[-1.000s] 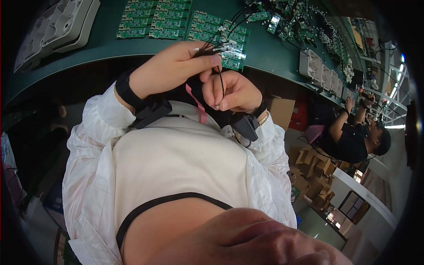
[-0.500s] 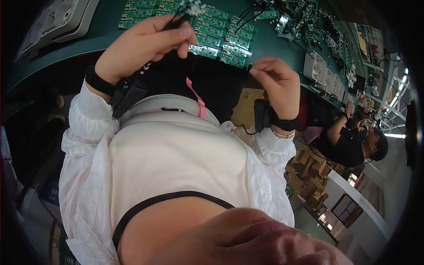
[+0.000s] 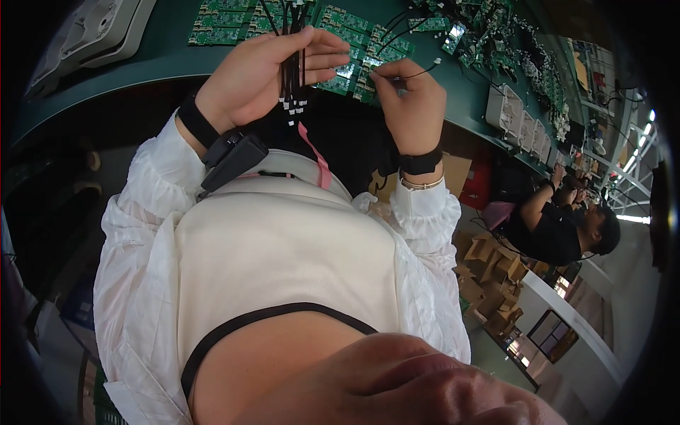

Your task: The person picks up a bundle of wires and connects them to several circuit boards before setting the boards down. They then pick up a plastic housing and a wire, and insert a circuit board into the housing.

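Note:
My left hand [image 3: 265,74] is closed around a bundle of thin black wires [image 3: 292,67] with small white connector ends hanging below the fingers. My right hand [image 3: 407,106] pinches a single black wire [image 3: 416,73] whose white tip points right. Both hands hover at the near edge of a dark green workbench [image 3: 156,60], just in front of rows of green circuit boards [image 3: 347,32]. Black straps ring both wrists, and white sleeves cover my forearms.
Grey plastic trays [image 3: 92,32] lie at the bench's far left. More boards and tangled cables [image 3: 510,42] spread along the right, with white housings [image 3: 513,117] near them. Another person in black [image 3: 559,230] works at the right, above stacked cardboard boxes [image 3: 489,269].
My hands came apart, rose to the bench edge, then drew nearer again. The left hand now holds the wire bundle upright, and the right hand has one wire pulled out to the side.

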The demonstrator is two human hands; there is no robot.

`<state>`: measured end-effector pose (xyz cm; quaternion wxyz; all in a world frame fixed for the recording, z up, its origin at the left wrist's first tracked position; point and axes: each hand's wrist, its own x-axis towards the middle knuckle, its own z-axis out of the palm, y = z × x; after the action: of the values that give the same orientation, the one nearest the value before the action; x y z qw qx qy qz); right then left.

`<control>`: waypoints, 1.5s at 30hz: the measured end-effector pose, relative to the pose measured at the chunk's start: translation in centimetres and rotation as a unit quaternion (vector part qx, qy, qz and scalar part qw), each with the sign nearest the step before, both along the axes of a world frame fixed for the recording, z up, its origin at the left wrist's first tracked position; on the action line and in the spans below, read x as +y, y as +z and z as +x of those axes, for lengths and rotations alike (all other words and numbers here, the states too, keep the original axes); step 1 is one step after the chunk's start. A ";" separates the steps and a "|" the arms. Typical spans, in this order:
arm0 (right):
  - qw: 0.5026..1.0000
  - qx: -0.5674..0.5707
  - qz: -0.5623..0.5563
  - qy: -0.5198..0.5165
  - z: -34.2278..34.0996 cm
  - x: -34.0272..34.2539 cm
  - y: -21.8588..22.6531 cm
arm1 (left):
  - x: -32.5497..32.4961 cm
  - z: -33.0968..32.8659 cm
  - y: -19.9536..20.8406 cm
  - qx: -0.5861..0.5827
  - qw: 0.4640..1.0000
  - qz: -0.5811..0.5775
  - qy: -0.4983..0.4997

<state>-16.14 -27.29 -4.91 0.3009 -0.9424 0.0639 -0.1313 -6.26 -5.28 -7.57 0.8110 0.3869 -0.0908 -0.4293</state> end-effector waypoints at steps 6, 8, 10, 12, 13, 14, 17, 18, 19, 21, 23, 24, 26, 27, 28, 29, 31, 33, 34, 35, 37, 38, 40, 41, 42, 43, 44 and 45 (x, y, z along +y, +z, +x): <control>0.997 -0.004 -0.076 0.028 0.6 0.2 0.8 | -0.3 0.1 0.0 0.049 0.998 -0.035 0.021; 0.990 0.008 -0.135 0.051 1.1 0.4 1.5 | -0.4 0.1 0.0 0.044 0.998 -0.029 0.018; 0.984 0.015 -0.165 0.063 1.5 0.5 2.0 | -0.4 0.1 0.0 0.032 0.999 -0.020 0.012; 0.982 0.032 -0.161 0.089 2.1 0.0 2.3 | -0.3 0.0 0.1 0.040 0.999 -0.022 0.012; 0.981 0.041 -0.159 0.102 2.3 -0.1 2.5 | -0.3 0.0 0.1 0.047 0.999 -0.024 0.011; 0.981 0.042 -0.159 0.102 2.5 -0.1 2.5 | -0.3 0.0 0.1 0.055 0.998 -0.027 0.010; 0.966 0.064 -0.218 0.121 3.2 -0.2 2.7 | -0.3 0.0 0.1 0.056 0.998 -0.024 0.012; 0.966 0.065 -0.218 0.121 3.6 -0.3 2.9 | -0.3 0.0 0.1 0.056 0.998 -0.022 0.013; 0.961 0.082 -0.228 0.135 4.1 -0.5 3.2 | -0.3 0.0 0.1 0.057 0.998 -0.023 0.012; 0.949 0.117 -0.247 0.160 5.1 -1.0 3.8 | -0.3 0.0 0.0 0.050 0.998 -0.022 0.008; 0.944 0.160 -0.239 0.163 6.3 -1.6 4.0 | -0.3 0.1 -0.1 0.046 0.999 -0.022 0.002; 0.936 0.201 -0.231 0.172 6.8 -1.8 4.0 | -0.2 0.2 -0.1 0.045 0.999 -0.025 0.002; 0.927 0.242 -0.222 0.179 7.2 -1.8 4.2 | -0.2 0.3 -0.2 0.042 0.999 -0.030 0.002; 0.926 0.246 -0.223 0.177 7.3 -1.6 4.3 | -0.2 0.3 -0.2 0.043 0.999 -0.030 0.001; 0.926 0.250 -0.224 0.175 7.3 -1.4 4.3 | -0.2 0.2 -0.3 0.041 0.999 -0.027 0.004; 0.925 0.253 -0.224 0.173 7.3 -1.2 4.3 | -0.1 0.2 -0.3 0.039 0.999 -0.024 0.006; 0.930 0.236 -0.220 0.176 7.0 -1.6 4.2 | 0.0 0.3 -0.5 0.035 0.999 -0.019 0.008; 0.938 0.204 -0.214 0.182 6.4 -2.3 4.1 | -0.3 0.5 -0.5 0.069 0.996 -0.062 -0.003; 0.939 0.201 -0.212 0.184 6.2 -2.6 4.0 | -0.3 0.6 -0.5 0.086 0.993 -0.082 -0.007; 0.944 0.160 -0.235 0.167 6.0 -2.8 4.1 | -0.3 0.6 -0.5 0.084 0.993 -0.079 -0.006; 0.948 0.077 -0.280 0.128 5.6 -2.9 4.1 | -0.4 0.5 -0.4 0.056 0.996 -0.071 -0.008; 0.949 0.076 -0.279 0.127 5.2 -2.8 4.2 | -0.4 0.5 -0.3 0.042 0.997 -0.067 -0.011; 0.956 0.080 -0.274 0.073 4.0 -1.9 4.8 | -0.3 0.5 -0.2 0.038 0.997 -0.072 -0.005; 0.958 0.084 -0.272 0.044 3.2 -1.3 5.3 | -0.3 0.4 -0.1 0.037 0.996 -0.081 -0.004; 0.958 0.082 -0.271 0.047 2.4 -0.6 5.7 | -0.2 0.4 -0.1 0.037 0.995 -0.089 -0.002; 0.985 0.103 -0.127 0.052 1.7 0.3 6.2 | -0.1 0.3 -0.2 0.036 0.996 -0.087 0.001; 0.991 0.121 0.019 0.052 1.2 1.1 6.5 | -0.2 0.3 -0.2 0.039 0.995 -0.093 -0.003; 0.991 0.120 0.021 0.052 1.0 1.7 6.1 | -0.2 0.4 -0.1 0.041 0.994 -0.098 -0.006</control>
<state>-15.12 -25.59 1.21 0.3169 -0.9469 0.0534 -0.0003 -5.90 -5.46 -7.71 0.8456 0.2869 -0.1013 -0.4386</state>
